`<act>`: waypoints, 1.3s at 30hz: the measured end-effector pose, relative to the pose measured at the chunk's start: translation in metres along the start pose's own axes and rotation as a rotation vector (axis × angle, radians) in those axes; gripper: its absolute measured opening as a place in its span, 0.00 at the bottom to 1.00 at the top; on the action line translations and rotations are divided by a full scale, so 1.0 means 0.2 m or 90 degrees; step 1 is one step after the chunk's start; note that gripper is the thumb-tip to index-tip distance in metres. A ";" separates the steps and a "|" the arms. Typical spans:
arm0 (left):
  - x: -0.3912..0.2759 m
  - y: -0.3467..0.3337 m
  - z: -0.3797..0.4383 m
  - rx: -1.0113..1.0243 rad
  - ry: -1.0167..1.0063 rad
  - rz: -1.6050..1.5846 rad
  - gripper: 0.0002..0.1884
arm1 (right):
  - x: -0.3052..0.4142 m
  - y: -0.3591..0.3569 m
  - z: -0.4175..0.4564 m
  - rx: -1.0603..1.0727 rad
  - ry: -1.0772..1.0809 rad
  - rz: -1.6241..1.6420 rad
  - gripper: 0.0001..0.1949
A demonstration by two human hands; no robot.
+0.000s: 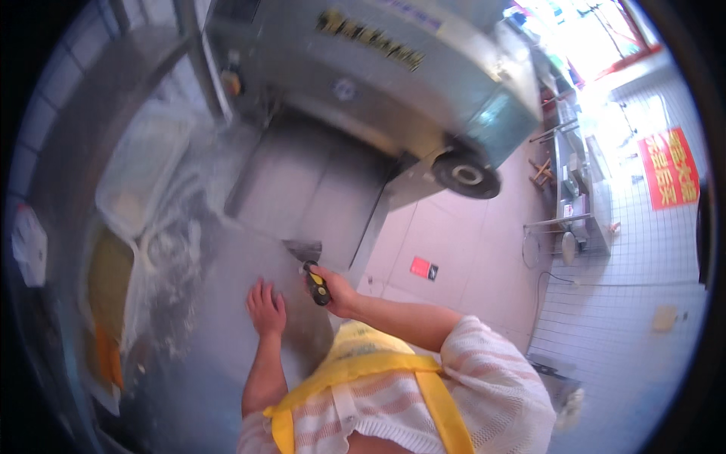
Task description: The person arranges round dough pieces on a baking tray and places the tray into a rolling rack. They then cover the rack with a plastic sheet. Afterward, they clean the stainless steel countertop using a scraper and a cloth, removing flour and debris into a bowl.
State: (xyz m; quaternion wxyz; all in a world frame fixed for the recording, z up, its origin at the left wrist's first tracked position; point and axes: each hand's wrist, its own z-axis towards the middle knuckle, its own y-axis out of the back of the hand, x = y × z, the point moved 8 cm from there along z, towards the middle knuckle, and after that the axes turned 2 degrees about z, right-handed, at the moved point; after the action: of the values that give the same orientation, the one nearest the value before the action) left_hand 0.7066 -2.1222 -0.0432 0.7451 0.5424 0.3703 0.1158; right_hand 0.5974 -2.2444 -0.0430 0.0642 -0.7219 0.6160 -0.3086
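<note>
My right hand (336, 292) grips the black and yellow handle of a scraper (316, 284). Its wide, blurred blade (305, 249) points away from me, at the edge of a steel worktable (227, 318). To the left of the scraper, my left hand (266, 309) rests palm down on the tabletop, fingers slightly apart and holding nothing. White powder, perhaps flour, is smeared (170, 272) across the table's left part. Beyond the blade, floor tiles show through a gap under a large steel machine (363, 74).
A whitish tub (144, 164) and a container with yellowish contents (108, 278) stand at the left, an orange object (108, 357) beside them. The machine carries a dark wheel (465, 173). A red card (422, 268) lies on the floor. Steel shelving (590, 198) lines the right wall.
</note>
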 end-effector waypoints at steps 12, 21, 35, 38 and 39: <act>0.17 -0.32 0.58 0.091 0.323 -0.424 0.22 | -0.02 0.13 -0.20 0.132 0.021 -0.367 0.18; 0.08 0.11 0.73 -0.118 0.183 -0.489 0.20 | 0.22 -0.22 -0.34 0.266 0.346 -1.062 0.22; -0.04 0.25 0.49 -0.251 0.231 -0.491 0.14 | 2.59 -0.62 -0.82 -0.259 0.743 -1.349 0.40; -0.07 0.19 0.47 -0.229 0.285 -0.463 0.14 | 2.61 -0.92 -0.64 -0.161 0.824 -1.316 0.40; -0.12 0.20 0.48 -0.232 0.282 -0.487 0.14 | 2.66 -1.01 -0.57 -0.142 0.839 -1.305 0.40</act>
State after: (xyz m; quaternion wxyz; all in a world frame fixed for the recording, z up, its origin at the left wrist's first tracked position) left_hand 0.7629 -2.1898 0.0157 0.7202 0.1900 0.6672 0.0089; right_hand 0.7368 -2.6583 0.3387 -0.5952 -0.5802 -0.3003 -0.4680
